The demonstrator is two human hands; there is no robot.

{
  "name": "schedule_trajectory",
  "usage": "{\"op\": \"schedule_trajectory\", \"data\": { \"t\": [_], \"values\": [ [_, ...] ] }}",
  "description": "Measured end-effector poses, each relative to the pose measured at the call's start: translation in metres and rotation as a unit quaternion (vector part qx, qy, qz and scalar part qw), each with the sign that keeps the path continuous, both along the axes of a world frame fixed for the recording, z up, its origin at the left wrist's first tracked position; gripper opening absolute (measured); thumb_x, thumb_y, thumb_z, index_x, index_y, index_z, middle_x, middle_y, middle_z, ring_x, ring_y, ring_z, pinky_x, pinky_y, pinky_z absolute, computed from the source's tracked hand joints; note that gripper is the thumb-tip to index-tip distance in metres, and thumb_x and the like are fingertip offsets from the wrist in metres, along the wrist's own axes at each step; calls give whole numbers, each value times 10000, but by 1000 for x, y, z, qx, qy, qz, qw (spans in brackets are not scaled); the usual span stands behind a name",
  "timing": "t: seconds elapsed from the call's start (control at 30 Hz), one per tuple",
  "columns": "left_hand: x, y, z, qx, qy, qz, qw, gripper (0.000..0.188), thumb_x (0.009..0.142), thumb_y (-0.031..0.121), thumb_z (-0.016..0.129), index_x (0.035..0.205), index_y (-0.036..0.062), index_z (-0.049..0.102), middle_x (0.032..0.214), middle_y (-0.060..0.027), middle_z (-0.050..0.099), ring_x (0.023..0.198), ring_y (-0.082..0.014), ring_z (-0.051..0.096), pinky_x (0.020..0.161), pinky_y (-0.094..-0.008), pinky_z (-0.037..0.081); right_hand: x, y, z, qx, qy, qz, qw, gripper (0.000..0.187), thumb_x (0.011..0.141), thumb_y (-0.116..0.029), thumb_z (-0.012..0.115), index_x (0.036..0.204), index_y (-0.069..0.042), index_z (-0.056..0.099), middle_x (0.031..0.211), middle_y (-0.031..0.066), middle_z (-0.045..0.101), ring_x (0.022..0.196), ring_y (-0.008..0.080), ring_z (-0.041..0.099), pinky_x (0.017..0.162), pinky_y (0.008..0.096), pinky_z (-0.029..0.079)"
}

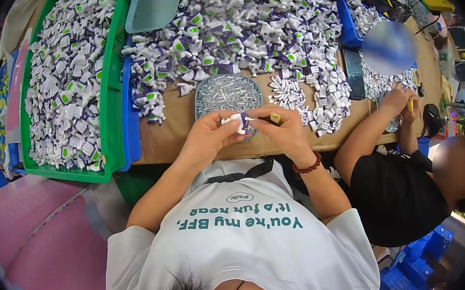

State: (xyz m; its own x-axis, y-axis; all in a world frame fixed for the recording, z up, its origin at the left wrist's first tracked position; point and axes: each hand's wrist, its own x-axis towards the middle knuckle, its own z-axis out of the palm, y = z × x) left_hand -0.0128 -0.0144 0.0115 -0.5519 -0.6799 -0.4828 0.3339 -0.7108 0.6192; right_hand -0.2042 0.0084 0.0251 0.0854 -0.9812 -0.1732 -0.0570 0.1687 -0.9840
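My left hand [213,137] pinches a small white and purple plastic toy piece [243,122] between thumb and fingers, just above the table's near edge. My right hand [287,132] meets it from the other side, its thumb and fingers closed on a small white part touching the toy piece. That part is mostly hidden by the fingertips. A small yellow thing [275,118] shows at my right fingers; I cannot tell what it is. Directly beyond my hands stands a clear-walled tub [199,104] full of short silvery metal pins.
Heaped white and purple toy pieces [216,39] cover the table's far side. A green crate [108,101] of similar pieces stands left, beside a blue bin edge [129,110]. Small white parts [289,95] lie right of the tub. A co-worker in black [399,195] works at right.
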Motion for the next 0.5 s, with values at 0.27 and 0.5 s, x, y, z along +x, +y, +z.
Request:
{"op": "schedule_trajectory", "data": {
  "t": [0.27,0.5],
  "values": [
    [2,1,-11,124,118,8,985,193,919,114,544,1052,-27,544,945,-120,622,858,-206,655,702,-203,566,-1,3,-5,-22,-29,9,999,168,783,32,645,944,1,681,903,76,653,826,132,600,738,240,463],
    [3,3,-19,149,118,14,982,196,913,111,553,1049,-30,556,916,-114,624,844,-202,658,684,-188,565,-1,9,-11,-98,10,26,995,198,784,40,643,963,-29,690,859,63,638,781,128,582,683,234,451]
  ]
}}
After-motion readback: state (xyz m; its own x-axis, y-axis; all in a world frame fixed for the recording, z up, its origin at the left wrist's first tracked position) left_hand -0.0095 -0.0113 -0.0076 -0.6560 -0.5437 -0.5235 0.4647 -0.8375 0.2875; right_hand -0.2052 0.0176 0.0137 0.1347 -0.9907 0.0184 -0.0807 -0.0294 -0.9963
